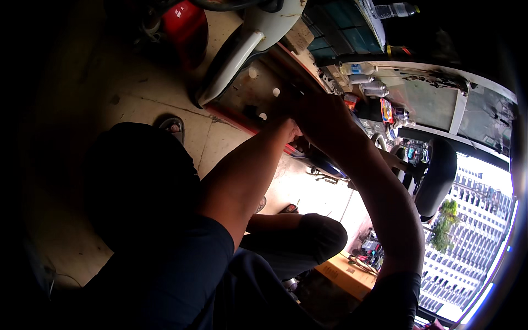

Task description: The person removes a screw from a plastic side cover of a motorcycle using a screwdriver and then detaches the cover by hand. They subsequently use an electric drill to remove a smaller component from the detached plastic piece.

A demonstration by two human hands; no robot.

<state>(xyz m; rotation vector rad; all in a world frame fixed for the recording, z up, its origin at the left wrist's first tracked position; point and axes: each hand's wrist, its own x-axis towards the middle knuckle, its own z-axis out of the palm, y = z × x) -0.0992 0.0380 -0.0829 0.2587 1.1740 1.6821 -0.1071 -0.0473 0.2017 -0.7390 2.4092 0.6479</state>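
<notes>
Both my arms reach to a scooter-like vehicle, at its low metal floor section (234, 102), which is dark and stained with several round holes and red edges. My left hand (293, 131) is at the near edge of this section, its fingers curled and partly hidden; what they hold, if anything, cannot be made out. My right hand (316, 113) lies in deep shadow just above and beside it, over the floor section. Its fingers cannot be made out. A white body panel (234, 69) rises from the section's far left end.
A glossy red part (186, 33) is at the far left. Spray cans (374, 88), bottles and packets stand along a glass case (429, 93) on the right. Beyond are a black tire (437, 179) and a cardboard box (346, 275). Another person's bent leg (297, 242) is close in front.
</notes>
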